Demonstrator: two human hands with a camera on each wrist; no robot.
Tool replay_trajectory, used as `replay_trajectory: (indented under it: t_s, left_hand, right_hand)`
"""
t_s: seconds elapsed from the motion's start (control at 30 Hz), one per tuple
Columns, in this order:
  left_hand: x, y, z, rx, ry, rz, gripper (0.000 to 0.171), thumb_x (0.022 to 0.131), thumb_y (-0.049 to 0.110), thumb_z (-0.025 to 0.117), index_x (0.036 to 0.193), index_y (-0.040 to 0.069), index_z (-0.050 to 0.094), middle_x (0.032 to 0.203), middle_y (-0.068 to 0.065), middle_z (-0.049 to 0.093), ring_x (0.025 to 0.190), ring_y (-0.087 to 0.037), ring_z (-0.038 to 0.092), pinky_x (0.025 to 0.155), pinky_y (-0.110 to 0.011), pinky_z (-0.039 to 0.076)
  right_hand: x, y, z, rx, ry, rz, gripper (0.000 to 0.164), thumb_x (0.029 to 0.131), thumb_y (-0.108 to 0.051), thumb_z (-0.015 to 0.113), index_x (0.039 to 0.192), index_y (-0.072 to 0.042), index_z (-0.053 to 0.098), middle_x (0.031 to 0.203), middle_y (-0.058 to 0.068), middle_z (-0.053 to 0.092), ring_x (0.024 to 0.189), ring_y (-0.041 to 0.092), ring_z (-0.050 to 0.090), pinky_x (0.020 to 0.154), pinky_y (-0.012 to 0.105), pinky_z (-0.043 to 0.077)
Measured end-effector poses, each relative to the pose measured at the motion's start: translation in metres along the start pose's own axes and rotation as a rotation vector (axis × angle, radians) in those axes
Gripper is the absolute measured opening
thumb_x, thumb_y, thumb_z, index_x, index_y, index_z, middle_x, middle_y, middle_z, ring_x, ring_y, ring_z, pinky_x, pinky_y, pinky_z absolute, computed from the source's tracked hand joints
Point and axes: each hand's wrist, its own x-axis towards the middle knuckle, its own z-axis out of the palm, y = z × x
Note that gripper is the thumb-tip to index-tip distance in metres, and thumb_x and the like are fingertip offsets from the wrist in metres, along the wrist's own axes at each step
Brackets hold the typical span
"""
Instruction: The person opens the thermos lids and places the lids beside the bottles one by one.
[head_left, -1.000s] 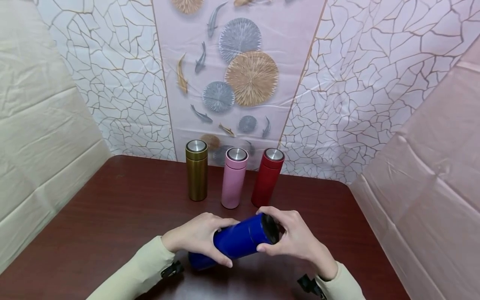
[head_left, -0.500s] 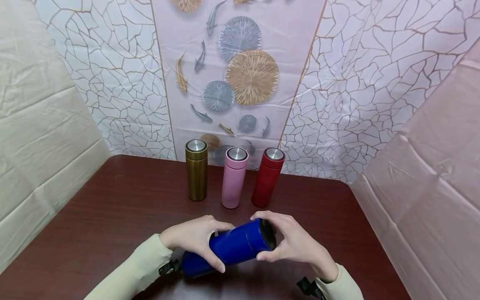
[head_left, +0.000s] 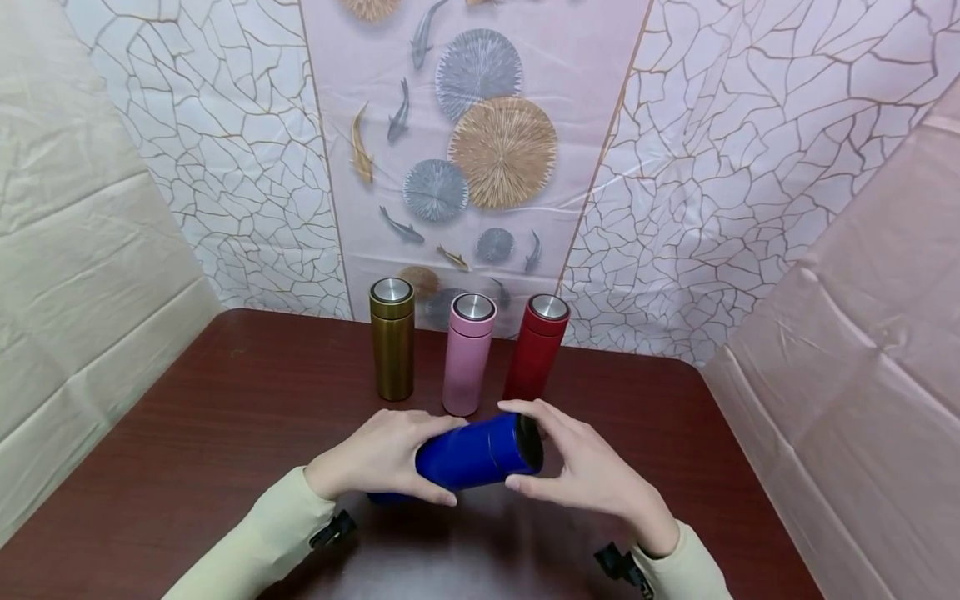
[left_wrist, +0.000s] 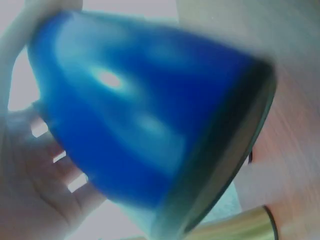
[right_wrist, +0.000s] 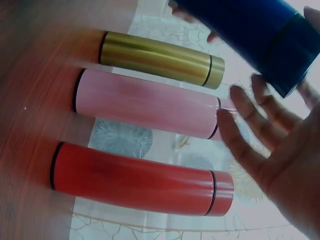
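Note:
A blue thermos flask is held tilted above the table, its dark-topped lid end raised to the right. My left hand grips its body, thumb in front and fingers behind. In the left wrist view the flask fills much of the frame, blurred. Around the lid end my right hand is spread, thumb below and index finger above. The right wrist view shows that hand with fingers loosely bent beside the lid; whether any fingertip touches it is hard to tell.
Behind the hands, a gold flask, a pink flask and a red flask stand upright in a row on the brown table. Patterned cloth hangs behind, with plain cloth walls at both sides.
The blue flask dipped slightly left and down, then rose with both hands. My right hand's fingers have spread wider around the lid. The other flasks have not moved.

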Motion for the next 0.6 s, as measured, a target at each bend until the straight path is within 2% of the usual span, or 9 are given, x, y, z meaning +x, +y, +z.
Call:
replay_trajectory:
  t_s: [0.2, 0.3, 0.37, 0.47, 0.6]
  left_hand:
    - [0.0023, -0.0019, 0.0016, 0.078, 0.137, -0.018, 0.082, 0.073, 0.065, 0.080, 0.142, 0.028, 0.056, 0.113, 0.006, 0.068, 0.097, -0.010, 0.058, 0.075, -0.032, 0.054]
    - [0.0035, -0.0032, 0.0025, 0.087, 0.181, -0.017, 0.081, 0.072, 0.063, 0.081, 0.142, 0.028, 0.057, 0.112, 0.005, 0.068, 0.098, -0.011, 0.057, 0.077, -0.034, 0.055]
    - [0.0036, -0.0039, 0.0030, 0.084, 0.188, -0.022, 0.081, 0.072, 0.063, 0.081, 0.141, 0.029, 0.057, 0.113, 0.005, 0.069, 0.098, -0.011, 0.057, 0.076, -0.034, 0.054]
    - [0.0034, -0.0037, 0.0032, 0.065, 0.169, -0.030, 0.081, 0.073, 0.065, 0.080, 0.142, 0.029, 0.057, 0.114, 0.005, 0.069, 0.097, -0.010, 0.057, 0.075, -0.033, 0.054]
    - [0.0033, -0.0031, 0.0035, 0.048, 0.138, -0.040, 0.081, 0.074, 0.066, 0.079, 0.142, 0.029, 0.057, 0.114, 0.006, 0.069, 0.096, -0.010, 0.057, 0.074, -0.033, 0.053]
  right_hand:
    - [0.0046, -0.0040, 0.0029, -0.058, 0.095, 0.094, 0.073, 0.079, -0.058, 0.079, 0.142, -0.039, 0.047, 0.102, -0.010, 0.065, 0.084, 0.008, 0.061, 0.063, 0.025, 0.052]
    - [0.0071, -0.0069, 0.0042, -0.121, 0.141, 0.121, 0.068, 0.081, -0.061, 0.076, 0.139, -0.038, 0.049, 0.099, -0.009, 0.065, 0.081, 0.008, 0.060, 0.062, 0.024, 0.051]
    - [0.0082, -0.0082, 0.0046, -0.131, 0.152, 0.140, 0.066, 0.082, -0.061, 0.074, 0.138, -0.037, 0.050, 0.100, -0.007, 0.065, 0.080, 0.009, 0.059, 0.061, 0.023, 0.051]
    - [0.0080, -0.0084, 0.0049, -0.083, 0.132, 0.156, 0.064, 0.085, -0.057, 0.074, 0.139, -0.034, 0.050, 0.108, -0.003, 0.065, 0.083, 0.011, 0.059, 0.061, 0.025, 0.054]
    - [0.0064, -0.0054, 0.0048, -0.015, 0.096, 0.131, 0.064, 0.086, -0.050, 0.076, 0.141, -0.030, 0.049, 0.115, -0.001, 0.062, 0.088, 0.015, 0.058, 0.060, 0.025, 0.054]
